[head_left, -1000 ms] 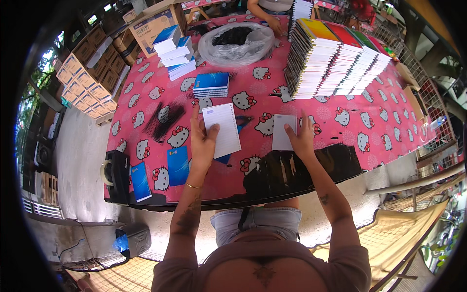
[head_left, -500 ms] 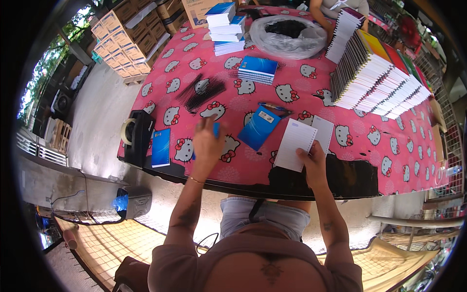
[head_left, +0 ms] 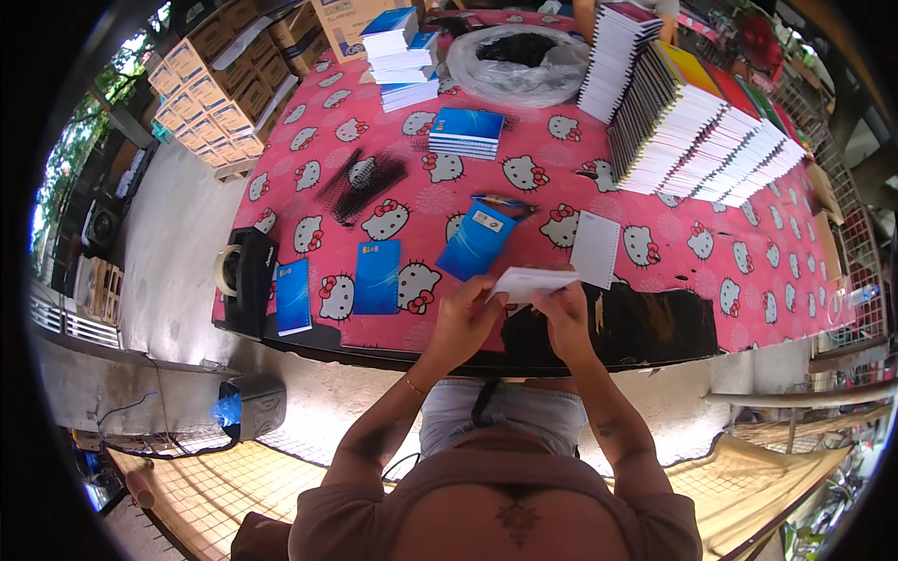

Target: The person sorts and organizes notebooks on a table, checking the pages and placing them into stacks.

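Observation:
Just over the near table edge, my left hand (head_left: 468,321) and my right hand (head_left: 565,318) grip a white ruled notepad (head_left: 529,281) from its two lower sides, tilted so it looks foreshortened. The fingers are closed on it, some hidden beneath. Right of it lies another white ruled pad (head_left: 596,249) with a punched edge. Beyond my left hand, a blue notepad with a white label (head_left: 475,241) lies slanted, with pens (head_left: 505,203) at its far end. Further left lie a blue notepad (head_left: 377,278) and a second blue notepad (head_left: 292,295).
A tape dispenser (head_left: 249,280) stands at the table's left edge. Blue notepads (head_left: 465,133) are stacked mid-table, taller piles (head_left: 402,61) behind. Spiral notebooks (head_left: 692,131) fill the right, near a plastic-wrapped coil (head_left: 519,65). A person's arm (head_left: 582,19) shows at the far side.
My left hand has left the blue notepad on the left and come across to the ruled pad. That pad is now in both hands, and the one beside it lies alone on the table.

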`<action>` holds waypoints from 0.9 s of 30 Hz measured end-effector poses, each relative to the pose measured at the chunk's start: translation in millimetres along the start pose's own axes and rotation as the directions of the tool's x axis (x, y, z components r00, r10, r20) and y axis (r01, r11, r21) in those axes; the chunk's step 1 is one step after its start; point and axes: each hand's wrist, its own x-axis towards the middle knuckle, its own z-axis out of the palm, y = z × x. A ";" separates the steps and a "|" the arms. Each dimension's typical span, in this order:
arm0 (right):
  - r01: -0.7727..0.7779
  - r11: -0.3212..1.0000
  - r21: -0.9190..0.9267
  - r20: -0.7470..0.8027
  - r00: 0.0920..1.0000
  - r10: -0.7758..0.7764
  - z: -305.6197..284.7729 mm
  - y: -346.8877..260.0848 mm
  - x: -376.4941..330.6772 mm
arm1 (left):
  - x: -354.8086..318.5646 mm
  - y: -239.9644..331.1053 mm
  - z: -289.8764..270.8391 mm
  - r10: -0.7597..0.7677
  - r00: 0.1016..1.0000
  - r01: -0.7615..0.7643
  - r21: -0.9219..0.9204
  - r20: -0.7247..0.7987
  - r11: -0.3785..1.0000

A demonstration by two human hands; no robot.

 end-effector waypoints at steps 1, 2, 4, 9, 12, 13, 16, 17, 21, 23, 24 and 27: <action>-0.004 1.000 -0.028 -0.029 1.000 0.003 0.3 2.8 -1.5 | -2.4 -8.8 4.2 -0.050 0.999 0.050 0.017 -0.008 0.999; -0.005 0.997 -0.073 -0.051 0.999 0.001 1.9 6.1 -4.7 | -5.3 -17.4 8.1 -0.100 0.995 0.101 0.035 -0.017 0.994; -0.004 0.988 -0.155 -0.086 0.996 -0.010 5.3 13.8 -7.1 | -6.5 -21.5 14.3 -0.094 0.993 0.098 0.056 -0.072 0.994; -0.043 0.996 -0.078 -0.075 0.996 0.037 -7.3 21.5 -12.0 | -13.8 -12.2 22.0 -0.015 0.993 0.038 0.190 -0.121 0.981; -0.117 0.940 0.321 -0.049 0.989 0.140 -4.0 1.6 -4.7 | -20.2 23.4 21.8 0.147 0.986 -0.121 0.259 -0.084 0.958; -0.132 0.874 0.467 -0.037 0.985 0.169 -2.8 -6.0 -2.6 | -19.1 34.9 23.7 0.186 0.981 -0.168 0.220 -0.063 0.961; -0.210 0.743 0.636 0.089 0.976 0.199 -2.1 -3.0 -3.5 | -16.2 61.5 31.1 0.254 0.967 -0.250 0.117 -0.018 0.961; -0.203 0.720 0.663 0.085 0.977 0.197 -0.3 -1.9 -3.9 | -17.5 66.2 33.6 0.241 0.971 -0.239 0.096 -0.012 0.966; -0.231 0.607 0.761 0.170 0.973 0.157 -7.5 3.3 -4.1 | -17.7 74.1 39.4 0.226 0.974 -0.224 0.092 -0.010 0.970; -0.236 0.626 0.743 0.132 0.969 0.209 -2.4 -0.8 -7.0 | -18.8 72.9 40.7 0.225 0.974 -0.222 0.116 -0.020 0.968; -0.229 0.629 0.743 0.113 0.969 0.219 3.5 -7.2 -7.4 | -19.3 72.3 41.0 0.225 0.974 -0.220 0.128 -0.028 0.967; -0.204 0.648 0.733 0.072 0.972 0.225 11.3 -15.9 -8.4 | -19.2 67.0 41.4 0.300 0.953 -0.287 0.204 -0.032 0.936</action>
